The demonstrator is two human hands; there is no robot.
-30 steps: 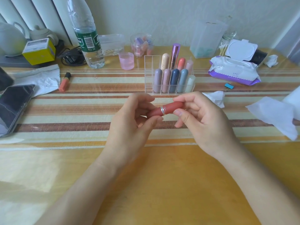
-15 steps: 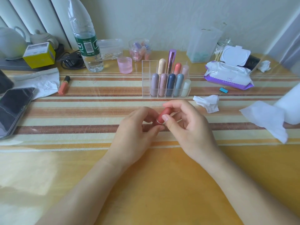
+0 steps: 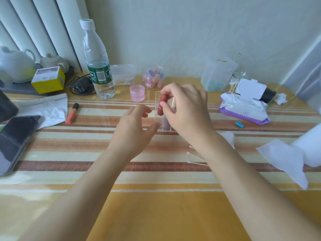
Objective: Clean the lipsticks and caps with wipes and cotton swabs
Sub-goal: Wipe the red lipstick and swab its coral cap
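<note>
The red lipstick (image 3: 162,105), capped, stood nearly upright in the pinch of the right hand (image 3: 185,110); thumb and forefinger were closed round its upper half and the lower end was free, a hold judged suited to lowering it end-first into a narrow slot. Directly below the grip stood the clear acrylic organiser (image 3: 157,119); whether the lipstick's base was above its rim or already inside could not be told. Just right of the grip, partly behind the fingers, a mauve lipstick (image 3: 165,122) and a beige lipstick (image 3: 173,101) stood in the organiser.

The left hand (image 3: 135,129) lay low and left of the grip, fingers relaxed and holding nothing; its thumb tip was at the organiser's near corner, apparently to steady the case, though contact was not confirmed.

Well right of the grip lay the wipes pack (image 3: 243,108), lid up, with cotton swabs (image 3: 232,86) in a jar just behind it; a loose wipe (image 3: 284,159) lay further right and nearer the person. Well left of the grip an orange lipstick (image 3: 72,113) lay flat on the striped table (image 3: 156,214), apart from the others; it was judged not yet stowed.
</note>
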